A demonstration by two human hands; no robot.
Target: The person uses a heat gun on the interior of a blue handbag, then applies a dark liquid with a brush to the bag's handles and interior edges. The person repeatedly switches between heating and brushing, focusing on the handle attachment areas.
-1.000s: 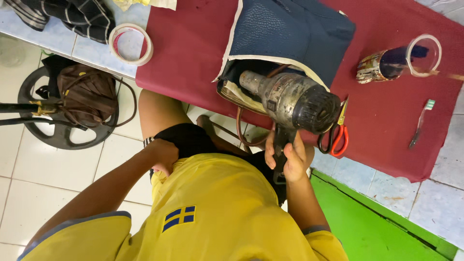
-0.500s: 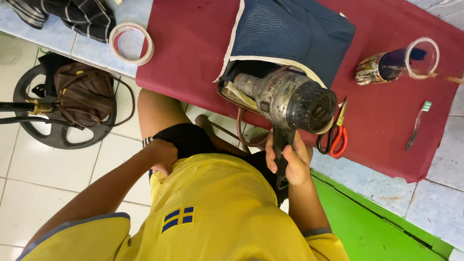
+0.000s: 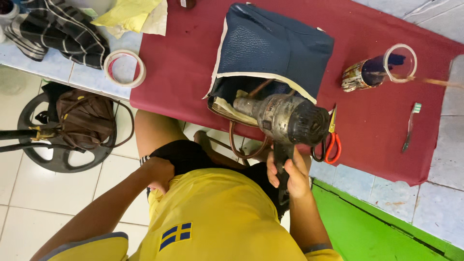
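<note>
Gripping the heat gun (image 3: 285,118) by its handle, the right hand (image 3: 289,175) aims the nozzle into the navy leather bag (image 3: 270,58) on the red surface (image 3: 377,140). The left hand (image 3: 158,173) rests closed at the waist, seemingly empty. The metal gun looks heavy, rigid and probably hot up front.

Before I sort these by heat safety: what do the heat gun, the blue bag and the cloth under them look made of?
Heat gun: apparently metal, dull grey and scuffed, held in the right hand.
Blue bag: probably leather or imitation, pebbled grain, pale raw edges.
Red cloth: matte, felt-like fabric; its edge hangs soft over the table.
</note>
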